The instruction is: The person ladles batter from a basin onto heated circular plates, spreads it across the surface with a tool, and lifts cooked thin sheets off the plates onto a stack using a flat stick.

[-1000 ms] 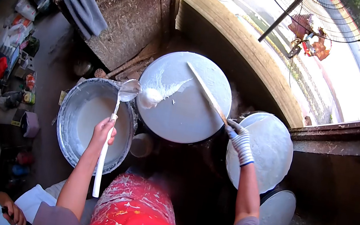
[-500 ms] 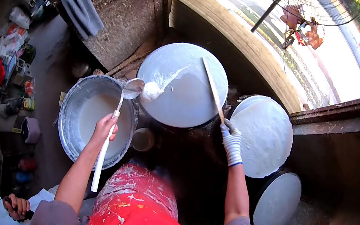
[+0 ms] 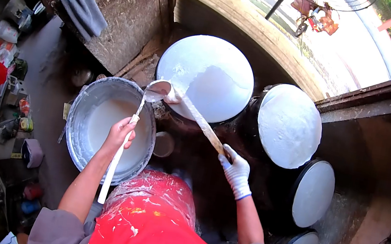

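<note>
My bare left hand [image 3: 121, 135] is wrapped round the white handle of a ladle [image 3: 158, 90], whose bowl is between a large bucket of white liquid [image 3: 72, 138] and a round griddle [image 3: 218, 79]. In my right hand [image 3: 237, 171], which wears a striped white glove, is a long flat wooden stick [image 3: 201, 122]. The stick's far end reaches the griddle's near left edge, beside the ladle bowl, where a white clump [image 3: 172, 97] lies. A damp-looking greyish patch marks the griddle's surface.
A second round griddle [image 3: 290, 126] with a white sheet stands at right, with round lids [image 3: 314, 193] below it. A small container [image 3: 163, 144] sits beside the bucket. A grey towel [image 3: 84, 8] hangs over a wooden door at upper left. Assorted bags and items lie far left.
The stick has swung left and down across the griddle to the ladle, and the white clump has moved to the griddle's near edge. The view has shifted; another person's hand at lower left has mostly left it.
</note>
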The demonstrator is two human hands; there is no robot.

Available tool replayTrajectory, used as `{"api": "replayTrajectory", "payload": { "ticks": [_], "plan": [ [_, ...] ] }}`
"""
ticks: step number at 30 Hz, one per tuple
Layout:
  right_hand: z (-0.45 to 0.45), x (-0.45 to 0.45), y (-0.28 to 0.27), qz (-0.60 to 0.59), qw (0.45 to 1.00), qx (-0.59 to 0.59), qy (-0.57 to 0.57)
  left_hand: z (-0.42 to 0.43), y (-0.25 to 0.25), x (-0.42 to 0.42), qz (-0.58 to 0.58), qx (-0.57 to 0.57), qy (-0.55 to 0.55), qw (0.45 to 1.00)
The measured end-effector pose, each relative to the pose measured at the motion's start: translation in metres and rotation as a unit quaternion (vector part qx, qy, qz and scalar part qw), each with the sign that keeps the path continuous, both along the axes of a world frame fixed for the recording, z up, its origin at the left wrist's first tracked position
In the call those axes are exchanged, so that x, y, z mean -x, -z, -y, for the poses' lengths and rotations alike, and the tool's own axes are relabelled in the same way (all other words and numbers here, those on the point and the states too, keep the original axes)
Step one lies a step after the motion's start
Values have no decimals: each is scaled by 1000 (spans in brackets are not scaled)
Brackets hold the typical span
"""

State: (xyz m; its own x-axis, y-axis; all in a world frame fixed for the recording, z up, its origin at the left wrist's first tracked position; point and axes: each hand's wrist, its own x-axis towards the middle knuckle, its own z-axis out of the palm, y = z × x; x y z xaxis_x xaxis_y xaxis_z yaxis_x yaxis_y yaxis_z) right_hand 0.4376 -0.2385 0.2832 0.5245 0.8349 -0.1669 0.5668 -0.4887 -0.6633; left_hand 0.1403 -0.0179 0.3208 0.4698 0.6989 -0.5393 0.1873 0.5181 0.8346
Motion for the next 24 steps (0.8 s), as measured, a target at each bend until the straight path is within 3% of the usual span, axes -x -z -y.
{"api": "replayTrajectory", "payload": {
  "ticks": [2, 3, 4, 6, 9, 10, 12, 14, 18, 20, 21, 22, 23, 24],
  "plan": [
    [18, 42, 8, -31, 983, -159, 84, -4, -11, 4, 11, 5, 14, 1000],
    [20, 69, 6, -94, 975, -159, 125, -5, -25, 4, 69, 11, 10, 997],
    [16, 98, 3, -280, 929, -173, 172, -6, -37, 3, 126, 17, 7, 992],
    [-31, 149, -4, -428, 840, -258, 212, -13, -45, -3, 167, 16, 16, 986],
    [-113, 197, 35, -452, 833, -271, 166, -28, -38, -3, 256, 55, -14, 965],
    [-137, 212, 62, -431, 847, -244, 191, -32, -33, 4, 257, 56, -11, 965],
    [-169, 222, 74, -497, 818, -187, 224, -36, -24, 20, 277, 76, -40, 957],
    [-166, 223, 79, -520, 805, -120, 261, -36, -19, 40, 262, 80, -50, 961],
    [-102, 211, 60, -532, 775, -146, 308, -36, 9, 75, 209, 85, -83, 971],
    [-79, 209, 35, -521, 751, -177, 365, -37, 28, 96, 120, 68, -131, 982],
    [-76, 210, 30, -534, 732, -212, 366, -45, 59, 120, 54, 21, -96, 994],
    [-84, 213, 30, -503, 768, -194, 344, -47, 86, 142, 54, 22, -93, 994],
    [-101, 218, 32, -497, 790, -182, 311, -46, 110, 162, -166, -266, -10, 950],
    [-118, 224, 35, -489, 810, -170, 276, -44, 121, 171, -360, -518, 75, 772]
  ]
}}
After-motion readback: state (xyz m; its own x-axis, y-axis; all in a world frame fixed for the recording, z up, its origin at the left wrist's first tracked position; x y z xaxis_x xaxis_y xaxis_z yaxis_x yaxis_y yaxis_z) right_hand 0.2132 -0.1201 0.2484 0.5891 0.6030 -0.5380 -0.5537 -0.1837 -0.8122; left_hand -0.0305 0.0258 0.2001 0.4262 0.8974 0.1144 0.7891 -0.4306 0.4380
